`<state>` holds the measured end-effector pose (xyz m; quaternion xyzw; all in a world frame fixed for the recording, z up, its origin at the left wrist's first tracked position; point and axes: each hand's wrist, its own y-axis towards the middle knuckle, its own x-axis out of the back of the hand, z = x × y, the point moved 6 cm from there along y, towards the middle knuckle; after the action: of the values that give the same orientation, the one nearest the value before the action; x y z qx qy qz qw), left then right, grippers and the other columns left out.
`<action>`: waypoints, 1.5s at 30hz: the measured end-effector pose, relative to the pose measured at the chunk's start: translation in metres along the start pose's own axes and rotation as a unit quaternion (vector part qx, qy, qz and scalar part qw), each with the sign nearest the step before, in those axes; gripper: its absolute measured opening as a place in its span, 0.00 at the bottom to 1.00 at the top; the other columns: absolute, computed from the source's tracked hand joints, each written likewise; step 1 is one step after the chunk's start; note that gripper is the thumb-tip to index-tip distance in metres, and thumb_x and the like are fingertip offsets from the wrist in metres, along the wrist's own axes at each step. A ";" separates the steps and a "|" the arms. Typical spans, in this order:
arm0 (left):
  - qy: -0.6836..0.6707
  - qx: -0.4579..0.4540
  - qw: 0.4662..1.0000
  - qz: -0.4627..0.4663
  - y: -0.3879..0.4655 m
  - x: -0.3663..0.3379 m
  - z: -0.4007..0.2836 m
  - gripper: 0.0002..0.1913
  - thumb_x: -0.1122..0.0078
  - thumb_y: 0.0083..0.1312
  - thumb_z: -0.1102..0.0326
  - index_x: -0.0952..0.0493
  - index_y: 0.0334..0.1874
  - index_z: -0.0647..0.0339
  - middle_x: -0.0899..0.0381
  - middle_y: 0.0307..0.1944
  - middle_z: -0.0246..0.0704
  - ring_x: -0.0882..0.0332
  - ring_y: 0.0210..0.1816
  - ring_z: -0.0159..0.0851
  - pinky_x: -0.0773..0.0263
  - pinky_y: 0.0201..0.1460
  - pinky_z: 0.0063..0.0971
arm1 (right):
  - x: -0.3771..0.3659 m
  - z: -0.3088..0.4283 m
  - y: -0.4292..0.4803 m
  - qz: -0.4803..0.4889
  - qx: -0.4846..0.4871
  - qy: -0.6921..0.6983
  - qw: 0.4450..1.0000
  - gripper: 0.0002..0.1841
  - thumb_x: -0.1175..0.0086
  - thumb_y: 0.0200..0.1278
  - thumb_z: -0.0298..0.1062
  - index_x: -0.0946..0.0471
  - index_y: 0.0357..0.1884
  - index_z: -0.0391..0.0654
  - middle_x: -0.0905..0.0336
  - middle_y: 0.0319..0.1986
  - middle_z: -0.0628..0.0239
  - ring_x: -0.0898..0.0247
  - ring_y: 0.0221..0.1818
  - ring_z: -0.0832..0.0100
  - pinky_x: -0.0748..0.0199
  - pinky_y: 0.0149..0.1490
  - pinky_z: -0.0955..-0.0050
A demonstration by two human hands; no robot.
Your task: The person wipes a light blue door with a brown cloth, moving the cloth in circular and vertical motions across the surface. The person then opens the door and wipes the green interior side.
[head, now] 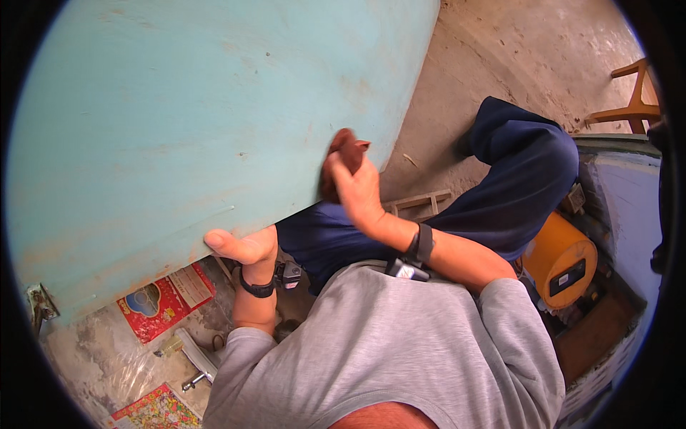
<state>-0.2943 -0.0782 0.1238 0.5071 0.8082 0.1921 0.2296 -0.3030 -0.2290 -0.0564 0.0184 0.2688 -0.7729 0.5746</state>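
A large turquoise-painted panel (177, 123), scuffed and showing brownish patches, slopes in front of me over my lap. My left hand (244, 248) grips its near edge, thumb on the painted face and the fingers hidden underneath. Held in my right hand (358, 185) is a crumpled reddish-brown sheet (338, 147); cloth or abrasive paper, I cannot tell. This hand is slightly blurred and presses the sheet near the panel's right edge. A metal fitting (43, 305) is attached at the panel's lower left corner.
Red printed papers (166, 300) and a chrome-ended fitting (198, 375) lie on the concrete floor at left. To my right are an orange cylinder (563, 263) and a pale lilac surface (627, 209). A brown chair (632, 110) stands at upper right; a wooden frame (420, 202) lies beyond my thigh.
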 end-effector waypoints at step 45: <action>-0.004 -0.021 0.997 -0.079 0.025 0.000 0.006 0.50 0.31 0.62 0.38 0.39 0.78 0.64 0.38 0.76 0.42 0.39 0.74 0.49 0.42 0.76 0.47 | -0.017 -0.118 0.015 -0.134 -0.342 0.155 0.917 0.13 0.54 0.69 0.41 0.26 0.34 0.42 0.23 0.28 0.61 0.24 0.32 0.61 0.26 0.39 0.54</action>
<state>-0.2729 -0.0673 0.1319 0.4377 0.8404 0.1886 0.2581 -0.3171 -0.1655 -0.1577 -0.0963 0.6024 -0.6909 0.3879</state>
